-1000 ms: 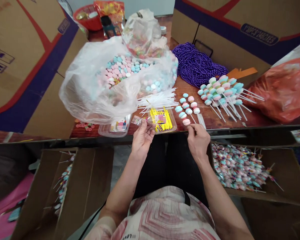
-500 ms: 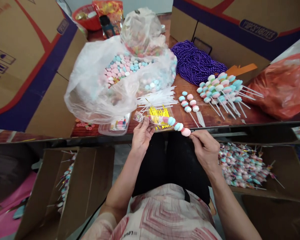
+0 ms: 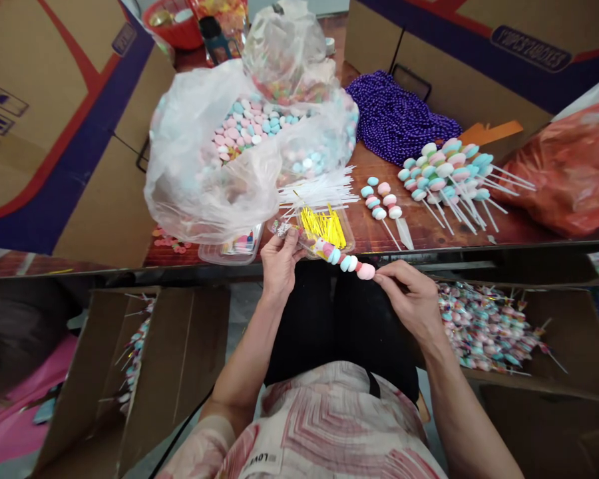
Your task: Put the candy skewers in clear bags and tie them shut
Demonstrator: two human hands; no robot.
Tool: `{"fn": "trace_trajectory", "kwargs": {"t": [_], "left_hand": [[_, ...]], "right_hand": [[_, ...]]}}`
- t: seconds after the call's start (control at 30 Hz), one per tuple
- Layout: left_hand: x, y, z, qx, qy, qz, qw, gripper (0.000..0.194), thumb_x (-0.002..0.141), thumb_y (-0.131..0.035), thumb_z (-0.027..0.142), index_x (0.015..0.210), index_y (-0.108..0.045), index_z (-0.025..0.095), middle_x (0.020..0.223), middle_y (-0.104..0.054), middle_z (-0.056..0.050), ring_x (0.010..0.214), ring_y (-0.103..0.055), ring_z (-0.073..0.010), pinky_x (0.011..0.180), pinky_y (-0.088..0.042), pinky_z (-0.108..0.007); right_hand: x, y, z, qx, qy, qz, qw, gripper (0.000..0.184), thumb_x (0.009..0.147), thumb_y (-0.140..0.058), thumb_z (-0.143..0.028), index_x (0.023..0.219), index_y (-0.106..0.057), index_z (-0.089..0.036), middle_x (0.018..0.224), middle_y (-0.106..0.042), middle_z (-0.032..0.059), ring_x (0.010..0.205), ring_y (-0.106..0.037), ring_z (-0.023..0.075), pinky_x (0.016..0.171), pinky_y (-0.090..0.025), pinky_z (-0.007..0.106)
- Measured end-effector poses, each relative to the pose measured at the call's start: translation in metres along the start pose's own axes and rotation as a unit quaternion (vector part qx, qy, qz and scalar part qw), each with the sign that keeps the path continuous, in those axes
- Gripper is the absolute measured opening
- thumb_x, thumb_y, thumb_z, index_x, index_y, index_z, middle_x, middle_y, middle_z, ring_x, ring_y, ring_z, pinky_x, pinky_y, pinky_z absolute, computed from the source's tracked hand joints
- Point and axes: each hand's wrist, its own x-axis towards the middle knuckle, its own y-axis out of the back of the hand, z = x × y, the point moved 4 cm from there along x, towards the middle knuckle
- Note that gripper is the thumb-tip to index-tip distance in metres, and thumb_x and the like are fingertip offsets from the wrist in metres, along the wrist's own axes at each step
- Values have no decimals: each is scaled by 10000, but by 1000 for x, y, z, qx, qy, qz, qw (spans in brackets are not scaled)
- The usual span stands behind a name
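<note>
My right hand pinches the stick end of a candy skewer of pink and blue sweets, held level just below the table's front edge. My left hand is closed on a small clear wrapper bag, and the skewer's far end sits inside it. Right behind my hands stands a shallow clear tray of yellow twist ties. Two bare skewers lie on the table beyond my right hand.
A big clear bag of loose pink and blue sweets and white sticks fill the table's left. Finished unwrapped skewers, purple beads and a red bag lie right. Cardboard boxes of wrapped skewers flank my knees.
My right hand lifted one skewer off the table and swung it left toward the wrapper bag in my left hand; its end has slid into the bag.
</note>
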Motion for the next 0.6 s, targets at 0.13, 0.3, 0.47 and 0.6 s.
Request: {"fn": "trace_trajectory", "kwargs": {"t": [0.13,0.3,0.47,0.6], "left_hand": [[-2,0,0,18,-19,-3,1000,411,570,-906,452,766,-706,152,711,-739,3,587,-704,-117,566,-555,-199],[-5,-3,-2,25,-18,-23,999,428,559,-907,468,775,-718,150,695,-737,0,577,-701,-118,546,-554,-195],[-7,-5,-6,31,-20,-42,998,460,565,-894,506,780,-702,148,698,-745,-6,611,-714,-138,594,-588,-237],[-12,-7,-10,30,5,-50,998,468,660,-832,548,877,-672,165,825,-782,-56,743,-760,-196,708,-613,-313]], "right_hand": [[-1,-6,-2,0,6,25,1000,99,907,-643,-164,823,-671,-208,771,-633,0,706,-584,135,660,-429,283],[-2,-14,-3,16,-14,34,999,123,907,-646,-178,787,-661,-201,750,-626,-3,675,-565,127,615,-405,275],[-2,-19,-6,6,-15,40,999,141,916,-632,-174,778,-654,-198,701,-562,-16,625,-511,116,582,-379,268],[-5,-24,-10,-58,40,61,996,126,932,-603,-156,825,-656,-192,709,-536,-7,619,-493,116,586,-378,266]]}}
